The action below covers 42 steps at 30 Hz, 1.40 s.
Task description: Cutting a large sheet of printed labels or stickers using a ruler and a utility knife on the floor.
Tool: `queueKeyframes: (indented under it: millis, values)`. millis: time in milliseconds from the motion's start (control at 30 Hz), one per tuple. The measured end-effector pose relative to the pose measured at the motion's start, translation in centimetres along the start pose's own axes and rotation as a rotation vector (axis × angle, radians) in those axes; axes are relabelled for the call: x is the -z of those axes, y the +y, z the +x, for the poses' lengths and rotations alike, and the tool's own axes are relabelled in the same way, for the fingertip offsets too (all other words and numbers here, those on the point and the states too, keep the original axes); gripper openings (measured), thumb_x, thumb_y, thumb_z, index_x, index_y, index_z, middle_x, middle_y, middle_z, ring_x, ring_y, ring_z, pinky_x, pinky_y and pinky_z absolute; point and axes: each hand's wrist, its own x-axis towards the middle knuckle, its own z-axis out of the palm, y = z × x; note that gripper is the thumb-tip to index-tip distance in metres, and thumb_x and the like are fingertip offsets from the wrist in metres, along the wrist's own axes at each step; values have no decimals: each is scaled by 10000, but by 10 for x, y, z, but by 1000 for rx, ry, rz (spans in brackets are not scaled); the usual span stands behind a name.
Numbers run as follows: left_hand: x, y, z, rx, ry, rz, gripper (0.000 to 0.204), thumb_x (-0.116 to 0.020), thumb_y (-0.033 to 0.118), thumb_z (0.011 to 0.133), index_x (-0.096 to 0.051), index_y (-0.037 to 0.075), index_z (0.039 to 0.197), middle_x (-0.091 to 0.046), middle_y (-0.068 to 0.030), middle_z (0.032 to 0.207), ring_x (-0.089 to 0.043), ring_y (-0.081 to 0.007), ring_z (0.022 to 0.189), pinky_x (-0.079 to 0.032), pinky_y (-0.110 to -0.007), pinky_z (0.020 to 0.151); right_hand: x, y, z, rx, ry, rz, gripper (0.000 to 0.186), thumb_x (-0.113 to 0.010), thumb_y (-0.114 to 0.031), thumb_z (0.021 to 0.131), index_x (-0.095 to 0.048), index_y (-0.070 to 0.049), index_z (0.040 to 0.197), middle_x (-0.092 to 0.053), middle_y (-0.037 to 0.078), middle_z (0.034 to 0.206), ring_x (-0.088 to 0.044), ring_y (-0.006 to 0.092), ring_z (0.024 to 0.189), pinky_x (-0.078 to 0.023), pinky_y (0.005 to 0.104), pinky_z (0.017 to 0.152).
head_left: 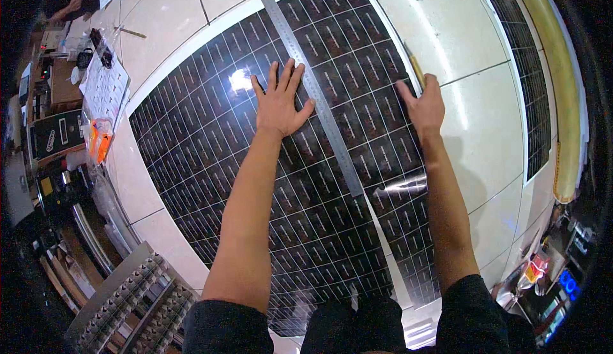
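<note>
**One steel ruler across a glossy black sheet, a flat left hand beside it**

A large glossy black printed sheet with a thin white grid and a white margin covers the middle of the frame. Its many rectangular cells each bear a short pale line of print, too small to read. Light glares off the smooth surface left of centre. A long, narrow silver metal ruler with fine graduations slants across it, from top centre to just below the middle. Beneath the ruler's lower end, a narrow pale wedge-shaped gap widens toward the bottom of the frame, setting off a strip on the right.

The left hand, at centre, is flat and spread on the sheet, fingertips and thumb beside the ruler's left edge. The right hand, right of centre, is at the sheet's right edge, with one slim yellow tool with a dark tip between thumb and fingers; whether it is gripped cannot be told.

Cream tiles with dark joints lie beneath. Farther right are one second dark gridded sheet and one long yellow roll. On the left are a white printed paper and an orange item in clear plastic. Another person's hand shows at upper left.
</note>
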Motion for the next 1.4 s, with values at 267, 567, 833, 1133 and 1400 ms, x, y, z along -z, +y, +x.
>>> queueKeyframes:
  millis: [267,567,833,1133,1400]
  values:
    - [2,-1,1,7,-5,-14,785,-479,577,859,-281,251,1545,-241,-21,1615,-131,-307,1507,7,-696,1145,-30,-11,-7,133,183,-83,382,-709,-374,877,-585,-35,1001,-589,170,867,-602,372,788,-483,468,659]
    - [4,-1,2,4,-19,-23,802,-515,559,840,-294,237,1540,-259,-47,1609,-168,-328,1494,-3,-699,1138,-64,-50,116,136,201,-73,542,-671,-572,842,-560,-43,893,-610,173,868,-635,385,791,-518,473,667]
    - [4,-3,2,18,-46,-40,822,-528,566,820,-300,235,1537,-269,-51,1604,-163,-329,1495,0,-695,1141,-77,-38,145,147,157,-128,528,-655,-569,852,-553,-51,875,-617,159,822,-644,367,755,-526,467,643]
    - [7,-1,5,23,-34,-74,812,-528,557,817,-318,228,1528,-281,-52,1596,-169,-333,1493,13,-700,1138,-69,-40,137,120,121,-117,553,-662,-579,841,-553,-41,911,-628,177,876,-644,374,806,-521,477,684]
    - [10,-1,7,28,-67,-51,813,-515,568,821,-306,236,1533,-262,-32,1605,-159,-313,1497,17,-694,1145,-103,-91,211,60,156,-66,653,-657,-661,800,-570,-29,939,-642,183,912,-657,376,864,-535,482,737]
